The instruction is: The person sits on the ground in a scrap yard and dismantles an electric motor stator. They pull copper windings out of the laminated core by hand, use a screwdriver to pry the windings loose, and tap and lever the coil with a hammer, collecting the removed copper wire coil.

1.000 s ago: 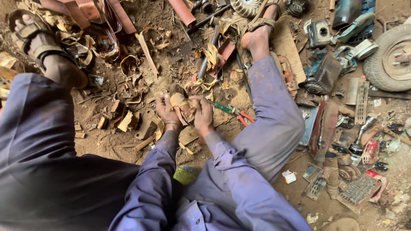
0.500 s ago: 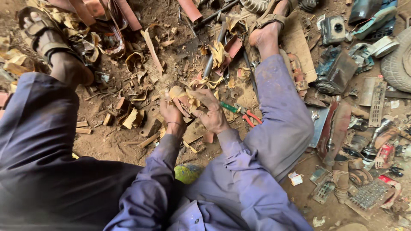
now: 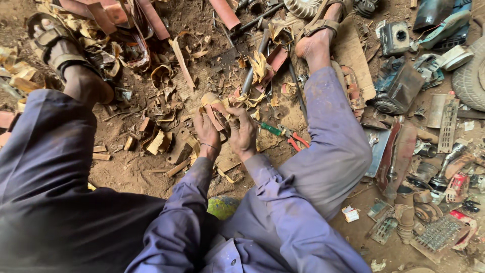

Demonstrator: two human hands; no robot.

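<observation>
I sit on dirt ground with my legs spread, in purple-blue clothes. My left hand [image 3: 206, 134] and my right hand [image 3: 242, 132] are close together over the ground between my knees. Both grip one small brownish piece with tan paper-like strips [image 3: 216, 108] hanging off it. My left hand holds its left side, my right hand closes over its right side. What lies under my fingers is hidden. A screwdriver with a green handle [image 3: 270, 129] and red-handled pliers [image 3: 294, 140] lie just right of my right hand.
Tan strips and scraps [image 3: 161, 136] litter the dirt on the left. A metal pipe [image 3: 251, 68] lies ahead. Engine parts and housings [image 3: 396, 83], a tyre [image 3: 470, 76] and small metal pieces [image 3: 434, 232] crowd the right side. My sandalled feet [image 3: 318, 35] rest at top.
My hands keep hold of the piece and have shifted slightly toward me. The view has tilted a little; the scraps and tools lie where they were.
</observation>
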